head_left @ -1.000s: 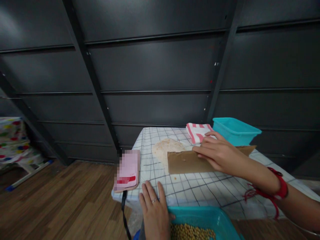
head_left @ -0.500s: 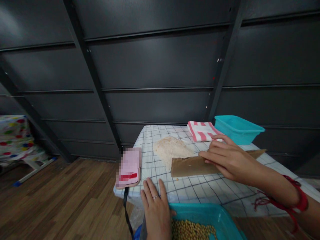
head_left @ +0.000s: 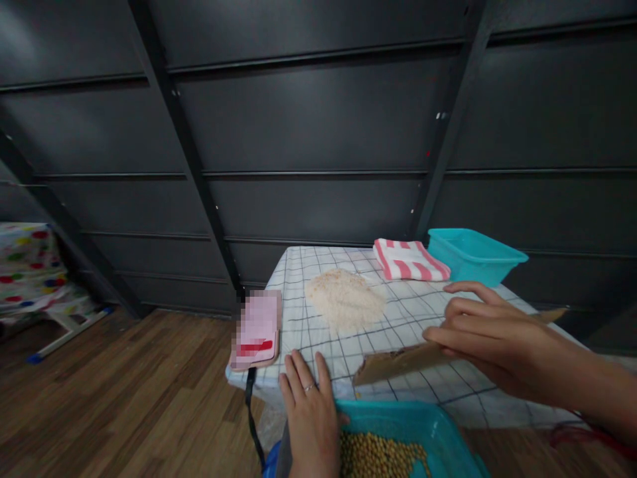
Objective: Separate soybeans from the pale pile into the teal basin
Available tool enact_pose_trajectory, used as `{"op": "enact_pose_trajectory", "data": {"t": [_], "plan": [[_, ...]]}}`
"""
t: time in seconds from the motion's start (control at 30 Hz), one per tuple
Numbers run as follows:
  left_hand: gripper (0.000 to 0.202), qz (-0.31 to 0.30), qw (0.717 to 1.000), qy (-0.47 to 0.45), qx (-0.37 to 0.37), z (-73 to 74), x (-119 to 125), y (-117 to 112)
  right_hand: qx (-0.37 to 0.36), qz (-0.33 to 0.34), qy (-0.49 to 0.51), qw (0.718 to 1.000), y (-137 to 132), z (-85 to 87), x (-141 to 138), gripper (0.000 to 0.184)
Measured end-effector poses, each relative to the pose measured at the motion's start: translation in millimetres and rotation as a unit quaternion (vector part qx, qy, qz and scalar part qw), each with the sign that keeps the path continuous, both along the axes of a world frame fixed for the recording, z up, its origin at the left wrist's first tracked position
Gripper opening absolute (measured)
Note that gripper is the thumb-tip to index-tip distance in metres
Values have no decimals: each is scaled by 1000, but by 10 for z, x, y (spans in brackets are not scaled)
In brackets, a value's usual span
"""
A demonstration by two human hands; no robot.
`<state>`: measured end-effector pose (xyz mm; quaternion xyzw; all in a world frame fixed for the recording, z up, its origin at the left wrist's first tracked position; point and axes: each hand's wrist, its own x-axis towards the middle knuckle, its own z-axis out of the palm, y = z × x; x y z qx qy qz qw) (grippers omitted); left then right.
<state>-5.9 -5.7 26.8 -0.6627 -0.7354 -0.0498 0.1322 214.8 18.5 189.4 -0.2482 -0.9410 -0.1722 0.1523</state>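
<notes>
My right hand point(head_left: 490, 338) pinches the top edge of a strip of brown cardboard point(head_left: 398, 363), whose lower edge is near the cloth close to the table's front. My left hand point(head_left: 311, 415), wearing a ring, lies over the left rim of a turquoise tub point(head_left: 398, 406); its fingers stretch toward the table edge and the thumb shows inside the rim. Small yellowish beans point(head_left: 383, 455) lie in the tub, just below the table edge. A single bean point(head_left: 358, 396) sits by the cardboard's left end. Behind the cardboard is a pile of pale grains point(head_left: 346, 300).
A checked cloth point(head_left: 298, 272) covers the table. A pink-and-white striped towel point(head_left: 411, 260) lies at the back beside another turquoise tub point(head_left: 472, 255). A pink phone-like case point(head_left: 256, 328) rests at the left edge, a black strap point(head_left: 251, 411) hanging below. A dark panelled wall point(head_left: 318, 126) stands behind.
My right hand has drawn the cardboard strip away from the grain pile, toward the table's front edge and to the right. The left hand and the tub of beans stay nearly still.
</notes>
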Motion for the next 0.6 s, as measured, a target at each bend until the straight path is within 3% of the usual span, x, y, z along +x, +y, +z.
{"op": "enact_pose_trajectory", "data": {"t": [0.13, 0.27, 0.43, 0.6], "plan": [[82, 3, 1000, 9, 7, -10, 4, 6, 2, 12, 21, 1000, 25, 43, 67, 28], [81, 3, 1000, 16, 3, 2, 4, 0, 88, -9, 65, 994, 218, 61, 33, 25], [80, 8, 1000, 18, 1, -37, 3, 8, 161, -88, 42, 982, 622, 12, -237, 25], [82, 16, 999, 16, 24, -138, 4, 36, 167, -94, -3, 981, 956, -86, -569, 32]]}}
